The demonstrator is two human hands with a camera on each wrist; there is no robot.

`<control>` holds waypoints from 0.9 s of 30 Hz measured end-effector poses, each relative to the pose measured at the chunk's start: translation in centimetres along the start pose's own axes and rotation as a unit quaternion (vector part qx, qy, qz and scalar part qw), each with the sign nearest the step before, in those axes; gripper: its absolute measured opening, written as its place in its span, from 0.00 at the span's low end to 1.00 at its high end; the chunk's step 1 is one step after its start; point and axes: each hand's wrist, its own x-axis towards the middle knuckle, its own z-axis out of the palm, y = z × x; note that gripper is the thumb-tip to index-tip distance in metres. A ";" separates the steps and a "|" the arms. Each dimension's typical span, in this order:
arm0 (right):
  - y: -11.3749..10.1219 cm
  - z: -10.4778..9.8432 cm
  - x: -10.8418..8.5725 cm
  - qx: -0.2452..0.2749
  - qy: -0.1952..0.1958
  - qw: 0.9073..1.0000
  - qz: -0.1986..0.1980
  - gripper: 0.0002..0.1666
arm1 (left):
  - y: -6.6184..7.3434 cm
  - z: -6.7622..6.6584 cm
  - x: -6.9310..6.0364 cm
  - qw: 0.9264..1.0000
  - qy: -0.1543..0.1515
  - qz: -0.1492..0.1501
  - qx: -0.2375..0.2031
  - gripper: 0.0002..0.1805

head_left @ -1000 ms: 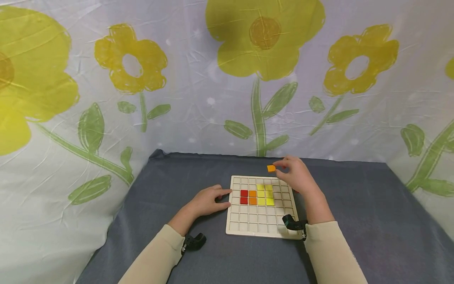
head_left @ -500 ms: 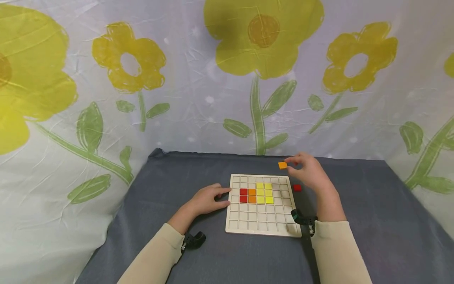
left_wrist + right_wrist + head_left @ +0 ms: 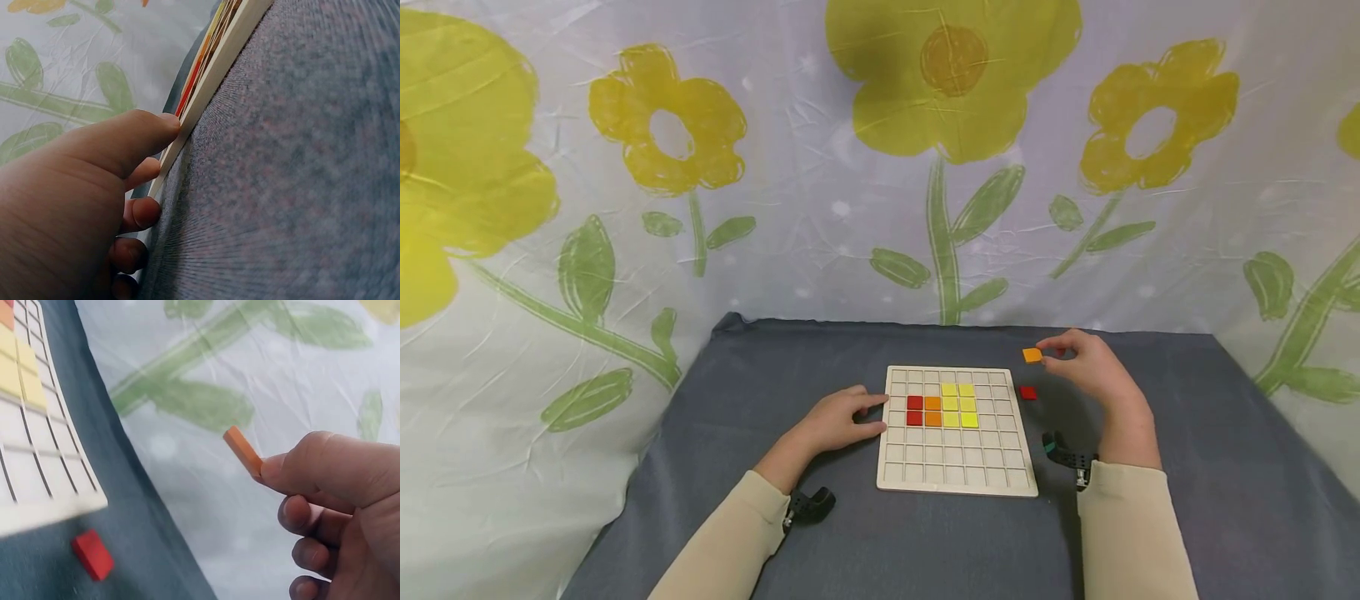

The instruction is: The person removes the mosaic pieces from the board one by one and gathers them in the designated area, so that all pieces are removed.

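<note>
My right hand (image 3: 1097, 367) pinches an orange square tile (image 3: 1032, 356) between thumb and fingertips, raised above the cloth beyond the board's right side. In the right wrist view the tile (image 3: 242, 451) shows its thin edge, and the other fingers curl beneath. A wooden grid board (image 3: 955, 475) lies flat in the middle. Red tiles (image 3: 914, 411), orange tiles (image 3: 932, 411) and several yellow tiles (image 3: 958, 405) fill a group of its squares. My left hand (image 3: 835, 423) touches the board's left edge with thumb and index finger; in the left wrist view its thumb (image 3: 150, 134) meets the rim.
A loose red tile (image 3: 1028, 392) lies on the dark cloth (image 3: 820, 550) just right of the board, below my right hand. A white curtain (image 3: 805, 208) printed with yellow flowers surrounds the back and sides of the table.
My right hand has moved right with the orange tile, away from above the board's far edge. The loose red tile has come fully into view. My left hand stays at the board's edge.
</note>
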 end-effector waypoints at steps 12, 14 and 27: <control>3.7 -0.6 -0.5 -0.005 -0.015 0.999 0.043 0.24 | 0.1 -0.2 0.0 1.000 0.000 0.005 -0.003 0.30; 4.3 -0.6 -0.5 -0.005 -0.024 0.999 0.048 0.24 | 0.1 -0.2 0.0 1.000 -0.001 0.003 -0.003 0.31; 6.6 0.9 0.0 -0.010 -0.050 0.996 0.076 0.24 | 0.1 0.0 0.0 1.000 0.000 -0.002 0.001 0.30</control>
